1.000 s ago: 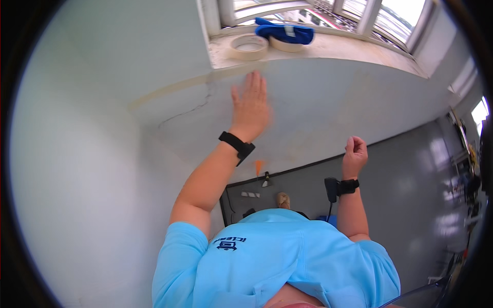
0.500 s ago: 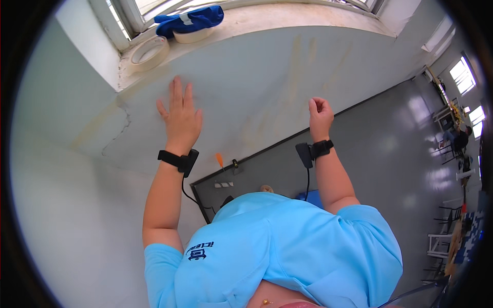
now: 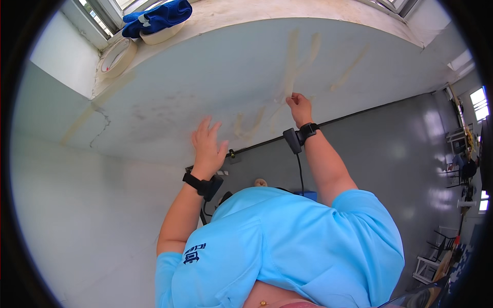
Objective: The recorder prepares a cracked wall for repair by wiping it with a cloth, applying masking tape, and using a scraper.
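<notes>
My right hand is closed in a pinch against the pale wall, at the lower end of a beige strip that looks like masking tape. The tips of thumb and forefinger meet right where the strip ends. Lower down and to the left, my left hand holds nothing; its fingers are spread close to the wall, and whether they touch it I cannot tell. More beige strips run slantwise on the wall around my right hand. Both wrists carry black straps with small boxes and cables.
On the window sill at upper left are a roll of masking tape and a blue cloth lying over another roll. A crack runs down the wall at left. Grey floor extends right, towards chairs and a seated person.
My left hand has come down and right, away from below the sill. My right hand has shifted left to the strip's lower end and pinched. The view has swung somewhat right.
</notes>
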{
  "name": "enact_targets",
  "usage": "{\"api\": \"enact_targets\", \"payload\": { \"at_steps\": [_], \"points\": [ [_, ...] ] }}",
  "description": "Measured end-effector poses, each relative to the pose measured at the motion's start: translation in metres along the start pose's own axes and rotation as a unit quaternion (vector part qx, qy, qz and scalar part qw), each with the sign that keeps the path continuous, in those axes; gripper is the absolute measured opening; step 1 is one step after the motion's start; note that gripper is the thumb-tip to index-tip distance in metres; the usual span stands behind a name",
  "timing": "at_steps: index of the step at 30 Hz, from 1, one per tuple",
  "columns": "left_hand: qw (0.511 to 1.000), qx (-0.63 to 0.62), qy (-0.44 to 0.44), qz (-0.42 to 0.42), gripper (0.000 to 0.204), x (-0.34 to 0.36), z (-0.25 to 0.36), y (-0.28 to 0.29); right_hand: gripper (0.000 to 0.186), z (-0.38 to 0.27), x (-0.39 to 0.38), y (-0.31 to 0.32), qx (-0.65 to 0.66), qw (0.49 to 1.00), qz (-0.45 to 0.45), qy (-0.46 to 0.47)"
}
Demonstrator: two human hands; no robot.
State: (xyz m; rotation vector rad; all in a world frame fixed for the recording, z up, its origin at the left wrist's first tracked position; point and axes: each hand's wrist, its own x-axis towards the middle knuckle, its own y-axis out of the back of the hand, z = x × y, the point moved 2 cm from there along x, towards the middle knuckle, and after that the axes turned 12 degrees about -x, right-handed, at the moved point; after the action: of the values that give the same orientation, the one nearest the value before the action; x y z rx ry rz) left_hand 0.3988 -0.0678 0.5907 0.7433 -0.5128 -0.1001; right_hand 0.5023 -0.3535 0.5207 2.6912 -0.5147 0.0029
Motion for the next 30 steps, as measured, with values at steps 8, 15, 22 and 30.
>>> {"api": "enact_targets", "payload": {
  "at_steps": [8,15,22,30],
  "points": [
    [0.993,-0.057,-0.066,-0.074,0.043,0.046,0.001,-0.061,0.017,-0.01,-0.036,0.012,0.251,0.932,-0.232,-0.123],
    [0.974,-0.117,-0.114,-0.16,0.022,0.064,0.002,-0.11,0.012,-0.014,-0.051,0.008,0.288,0.908,-0.272,-0.139],
    [0.985,-0.053,-0.138,-0.094,0.004,0.07,-0.026,-0.104,0.012,-0.019,-0.053,0.009,0.231,0.918,-0.281,-0.155],
    [0.98,0.001,-0.192,-0.042,0.009,0.084,-0.04,-0.097,0.011,-0.041,-0.066,0.011,0.278,0.898,-0.303,-0.155]
  ]
}}
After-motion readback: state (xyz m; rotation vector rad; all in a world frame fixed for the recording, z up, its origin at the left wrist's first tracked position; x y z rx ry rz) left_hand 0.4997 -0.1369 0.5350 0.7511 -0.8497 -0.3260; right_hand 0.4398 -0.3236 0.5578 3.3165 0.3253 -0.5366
